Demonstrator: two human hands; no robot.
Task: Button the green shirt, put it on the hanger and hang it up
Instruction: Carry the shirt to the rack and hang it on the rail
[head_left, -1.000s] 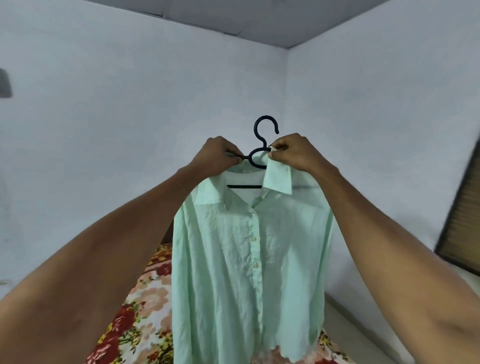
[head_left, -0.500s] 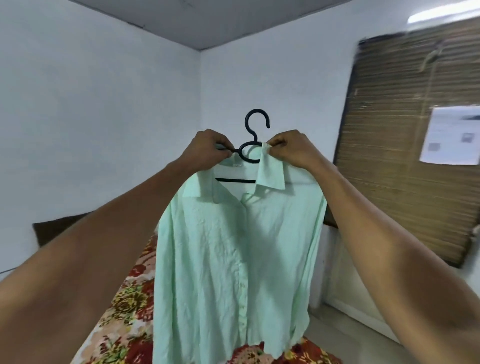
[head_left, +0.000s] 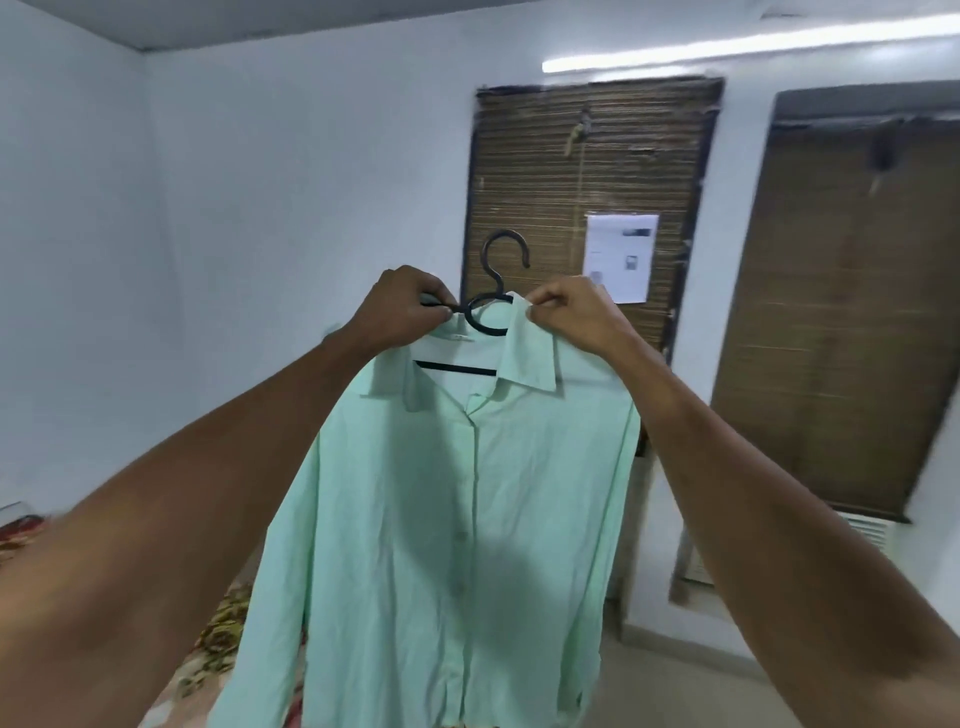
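Note:
The pale green shirt (head_left: 447, 519) hangs buttoned down its front on a black hanger (head_left: 493, 280), held up at arm's length in mid-air. My left hand (head_left: 402, 306) grips the hanger's left arm beside its ring. My right hand (head_left: 569, 312) pinches the raised right collar tip next to the hanger's neck. The hook points up and is free, in front of a bamboo blind. The shirt's collar is open at the top, and the hanger's lower bar shows through the neck opening.
Two brown bamboo blinds (head_left: 582, 208) (head_left: 841, 312) cover windows on the white wall ahead; a paper sheet (head_left: 621, 257) is pinned to the nearer one. A tube light (head_left: 727, 47) glows above. A floral bedspread (head_left: 218, 634) lies low on the left.
My view has swung right, from the room's corner to the blinds. Both hands keep the same hold on the hanger and collar, with the shirt carried along.

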